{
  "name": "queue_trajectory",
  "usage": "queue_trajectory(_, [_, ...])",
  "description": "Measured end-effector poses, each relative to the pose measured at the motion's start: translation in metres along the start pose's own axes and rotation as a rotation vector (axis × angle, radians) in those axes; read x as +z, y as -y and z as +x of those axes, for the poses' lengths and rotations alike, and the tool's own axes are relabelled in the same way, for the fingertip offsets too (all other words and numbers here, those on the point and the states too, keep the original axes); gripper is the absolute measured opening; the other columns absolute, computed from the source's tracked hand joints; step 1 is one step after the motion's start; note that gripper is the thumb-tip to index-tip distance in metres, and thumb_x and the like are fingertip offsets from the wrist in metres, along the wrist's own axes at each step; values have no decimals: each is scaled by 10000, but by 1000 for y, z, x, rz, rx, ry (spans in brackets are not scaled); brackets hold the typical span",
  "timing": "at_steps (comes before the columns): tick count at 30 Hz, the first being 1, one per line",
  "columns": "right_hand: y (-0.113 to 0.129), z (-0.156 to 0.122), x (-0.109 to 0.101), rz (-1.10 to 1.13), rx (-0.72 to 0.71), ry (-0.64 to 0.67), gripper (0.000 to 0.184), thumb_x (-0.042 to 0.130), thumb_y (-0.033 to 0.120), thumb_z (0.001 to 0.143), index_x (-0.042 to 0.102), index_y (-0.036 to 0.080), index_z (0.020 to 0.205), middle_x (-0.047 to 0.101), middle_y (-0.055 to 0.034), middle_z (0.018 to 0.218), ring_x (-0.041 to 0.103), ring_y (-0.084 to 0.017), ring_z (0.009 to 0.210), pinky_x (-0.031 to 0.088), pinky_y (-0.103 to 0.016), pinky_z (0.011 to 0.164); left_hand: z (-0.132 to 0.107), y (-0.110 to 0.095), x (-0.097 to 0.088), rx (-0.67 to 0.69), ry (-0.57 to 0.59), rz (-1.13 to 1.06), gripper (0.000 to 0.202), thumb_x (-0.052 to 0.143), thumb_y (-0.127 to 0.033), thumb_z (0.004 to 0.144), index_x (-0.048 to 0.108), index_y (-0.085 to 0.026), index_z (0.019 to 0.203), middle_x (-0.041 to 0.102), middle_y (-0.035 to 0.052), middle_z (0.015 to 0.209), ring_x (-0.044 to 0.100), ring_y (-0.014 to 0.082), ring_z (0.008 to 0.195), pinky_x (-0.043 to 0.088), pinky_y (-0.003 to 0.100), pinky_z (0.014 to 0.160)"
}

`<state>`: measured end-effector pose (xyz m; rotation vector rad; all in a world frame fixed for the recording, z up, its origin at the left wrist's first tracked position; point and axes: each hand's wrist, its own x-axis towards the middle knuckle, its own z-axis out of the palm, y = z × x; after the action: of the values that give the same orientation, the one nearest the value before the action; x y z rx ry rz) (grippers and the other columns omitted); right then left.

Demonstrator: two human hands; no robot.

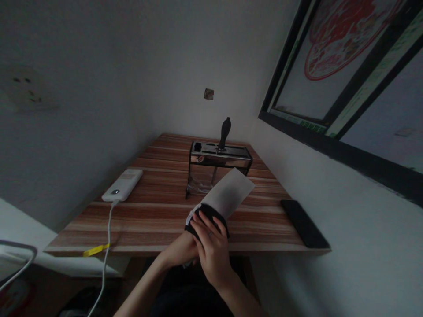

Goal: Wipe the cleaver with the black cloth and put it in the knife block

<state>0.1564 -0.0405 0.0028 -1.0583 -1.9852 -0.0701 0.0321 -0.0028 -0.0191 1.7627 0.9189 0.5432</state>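
A broad, pale grey, rectangular blade, seemingly a cleaver [233, 187], points up and away to the right above the table's near part. My left hand [185, 248] is closed low at its near end; the fingers are mostly hidden behind my right hand. Across the blade's near part lies a black cloth [205, 211] with a white edge. My right hand [211, 246] presses on this cloth, fingers bent over it. Beyond the blade stands a metal frame [228, 154] with a black upright handle [225, 132]; the blade hides part of its lower right side.
On the wood-grain table [152, 211], a white power bank [124, 185] with a white cable [109, 233] lies left. A black phone [304, 222] rests near the right corner. Yellow tape [95, 250] sticks to the front edge. Walls enclose the back and right, with a framed picture [340, 57].
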Motion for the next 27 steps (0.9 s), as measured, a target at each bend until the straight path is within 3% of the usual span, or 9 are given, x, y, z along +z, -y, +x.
queue_trajectory(5, [-3, 3, -2, -7, -16, 25, 390, 383, 113, 956, 484, 223, 1317, 605, -37, 1284, 494, -185, 1252, 300, -400, 1055, 0, -4, 1, -50, 24, -12, 282, 457, -222, 764, 582, -102, 987, 549, 2, 589, 516, 128, 479, 405, 218, 451])
queue_trajectory(15, [-17, 17, -10, -62, -46, 35, 350, 388, 114, 963, 514, 201, 1278, 583, -37, 1312, 460, -172, 1279, 244, -375, 1076, 2, -17, -2, -67, 84, -30, 30, 491, -175, 693, 501, -152, 676, 487, -42, 458, 475, 88, 403, 339, 169, 394])
queue_trajectory(22, [-41, 30, -24, -129, -21, 15, 354, 378, 127, 971, 497, 204, 1296, 565, -47, 1331, 439, -180, 1296, 218, -391, 1081, 2, -21, -2, -35, 77, -13, 116, 495, -253, 777, 523, -157, 837, 511, -68, 502, 466, 70, 387, 340, 153, 394])
queue_trajectory(27, [-62, 41, -35, -199, -9, -5, 351, 387, 148, 975, 485, 218, 1305, 546, -45, 1351, 419, -179, 1310, 210, -409, 1090, 2, -18, -3, -52, 86, 14, 120, 505, -283, 794, 504, -164, 812, 499, -65, 483, 469, 78, 401, 330, 154, 401])
